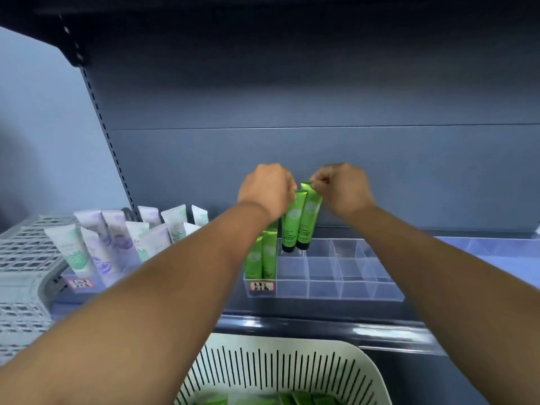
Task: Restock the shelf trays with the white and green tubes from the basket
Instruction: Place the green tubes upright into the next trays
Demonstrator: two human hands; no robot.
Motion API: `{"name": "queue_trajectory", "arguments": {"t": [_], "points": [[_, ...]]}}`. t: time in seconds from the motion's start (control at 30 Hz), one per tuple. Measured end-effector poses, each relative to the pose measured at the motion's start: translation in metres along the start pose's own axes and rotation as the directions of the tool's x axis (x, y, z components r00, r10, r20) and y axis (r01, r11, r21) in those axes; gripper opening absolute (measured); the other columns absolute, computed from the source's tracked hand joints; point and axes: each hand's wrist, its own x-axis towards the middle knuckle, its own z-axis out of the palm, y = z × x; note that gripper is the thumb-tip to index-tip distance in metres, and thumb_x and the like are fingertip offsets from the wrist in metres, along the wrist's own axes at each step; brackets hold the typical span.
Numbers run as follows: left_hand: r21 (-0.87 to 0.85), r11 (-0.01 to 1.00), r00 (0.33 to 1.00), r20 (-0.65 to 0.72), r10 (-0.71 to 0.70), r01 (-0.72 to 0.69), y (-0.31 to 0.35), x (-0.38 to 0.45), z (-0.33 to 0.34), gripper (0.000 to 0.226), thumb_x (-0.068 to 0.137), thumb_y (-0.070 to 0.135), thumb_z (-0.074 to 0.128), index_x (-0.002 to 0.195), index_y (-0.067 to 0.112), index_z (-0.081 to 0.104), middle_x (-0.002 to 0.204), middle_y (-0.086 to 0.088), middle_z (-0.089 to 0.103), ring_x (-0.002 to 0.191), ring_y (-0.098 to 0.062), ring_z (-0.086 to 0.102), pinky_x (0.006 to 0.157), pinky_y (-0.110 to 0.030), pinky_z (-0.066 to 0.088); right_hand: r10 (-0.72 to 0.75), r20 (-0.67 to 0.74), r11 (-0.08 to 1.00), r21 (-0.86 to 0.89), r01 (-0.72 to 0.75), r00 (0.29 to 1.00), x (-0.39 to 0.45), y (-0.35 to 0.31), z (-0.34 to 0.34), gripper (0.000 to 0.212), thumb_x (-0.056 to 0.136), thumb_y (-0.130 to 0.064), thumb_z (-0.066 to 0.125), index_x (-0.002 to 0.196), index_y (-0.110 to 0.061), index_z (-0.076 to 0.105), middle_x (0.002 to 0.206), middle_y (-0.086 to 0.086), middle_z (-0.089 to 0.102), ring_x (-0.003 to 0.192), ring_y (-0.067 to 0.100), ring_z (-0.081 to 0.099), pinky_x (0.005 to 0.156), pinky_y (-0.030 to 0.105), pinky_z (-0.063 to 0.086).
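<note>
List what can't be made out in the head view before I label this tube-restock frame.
- Basket contents: cut off by the bottom edge; only green tips show.
- Label print on the two held green tubes: too small, blurred.
- Fingertips of the left hand and right hand: hidden behind the knuckles.
- Red tag on the clear tray: unreadable.

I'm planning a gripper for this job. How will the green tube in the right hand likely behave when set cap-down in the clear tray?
The green tube hangs straight from a pinch by the right hand at its flat crimped end, so it is probably light and fairly stiff. Tall on a small black cap, it may tip unless the clear tray dividers support it. Its glossy skin could be slippery.
</note>
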Motion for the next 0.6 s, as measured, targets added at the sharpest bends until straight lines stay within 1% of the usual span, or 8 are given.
{"name": "queue_trajectory", "arguments": {"t": [0.1,0.2,0.3,0.37,0.43,0.5,0.6], "points": [[0.006,1.0,0.999,0.039,-0.016,0.015,-0.006,0.014,0.013,0.015,0.087,0.019,0.064,0.098,0.023,0.073,0.105,-0.007,0.07,0.101,-0.029,0.064,0.089,-0.035,0.052,0.004,0.035,1.0,-0.01,-0.004,0.999,0.015,0.008,0.014,0.019,0.087,-0.015,0.057,0.095,-0.017,0.075,0.104,0.005,0.073,0.101,0.026,0.064,0.086,0.03,0.049],[-0.004,0.999,0.997,0.068,-0.036,0.036,-0.012,0.025,0.026,0.014,0.087,0.021,0.064,0.098,0.023,0.072,0.106,-0.007,0.069,0.102,-0.03,0.063,0.09,-0.036,0.052,-0.005,0.055,1.0,0.013,0.004,0.998,0.027,0.012,0.028,0.017,0.085,-0.014,0.058,0.088,-0.015,0.075,0.099,0.006,0.074,0.097,0.026,0.065,0.086,0.033,0.051],[0.004,0.999,0.994,0.093,-0.053,0.053,-0.018,0.032,0.037,0.014,0.087,0.021,0.064,0.098,0.022,0.072,0.108,-0.009,0.069,0.103,-0.031,0.062,0.09,-0.037,0.051,-0.033,0.121,0.999,-0.016,0.036,0.992,0.034,0.015,0.041,0.016,0.084,-0.011,0.058,0.083,-0.009,0.073,0.091,0.01,0.073,0.091,0.028,0.066,0.082,0.035,0.053],[0.015,0.998,0.992,0.105,-0.065,0.064,-0.023,0.033,0.044,0.014,0.086,0.021,0.065,0.097,0.023,0.072,0.109,-0.008,0.069,0.103,-0.031,0.062,0.091,-0.036,0.051,-0.051,0.179,0.998,-0.017,0.055,0.983,0.036,0.018,0.05,0.016,0.085,-0.011,0.057,0.083,-0.009,0.073,0.09,0.008,0.073,0.09,0.027,0.066,0.08,0.031,0.052],[0.034,0.996,0.99,0.118,-0.081,0.078,-0.027,0.034,0.049,0.014,0.085,0.02,0.065,0.097,0.025,0.072,0.109,-0.007,0.068,0.105,-0.03,0.062,0.091,-0.035,0.051,-0.066,0.232,0.997,-0.034,0.075,0.971,0.036,0.022,0.057,0.017,0.086,-0.012,0.057,0.086,-0.013,0.074,0.093,0.006,0.073,0.092,0.024,0.066,0.079,0.028,0.048],[0.06,0.994,0.987,0.132,-0.095,0.087,-0.031,0.033,0.054,0.016,0.086,0.02,0.065,0.098,0.025,0.072,0.112,-0.007,0.067,0.106,-0.03,0.061,0.091,-0.034,0.05,-0.066,0.277,0.995,-0.054,0.084,0.958,0.034,0.025,0.062,0.02,0.089,-0.012,0.055,0.091,-0.014,0.075,0.099,0.005,0.074,0.096,0.022,0.066,0.082,0.027,0.048],[0.081,0.992,0.983,0.144,-0.112,0.101,-0.035,0.033,0.061,0.018,0.085,0.019,0.064,0.1,0.026,0.072,0.116,-0.008,0.064,0.108,-0.031,0.06,0.092,-0.034,0.049,-0.065,0.311,0.991,-0.091,0.097,0.948,0.03,0.03,0.067,0.022,0.091,-0.013,0.053,0.095,-0.013,0.074,0.104,0.006,0.073,0.1,0.024,0.065,0.085,0.029,0.05]]}}
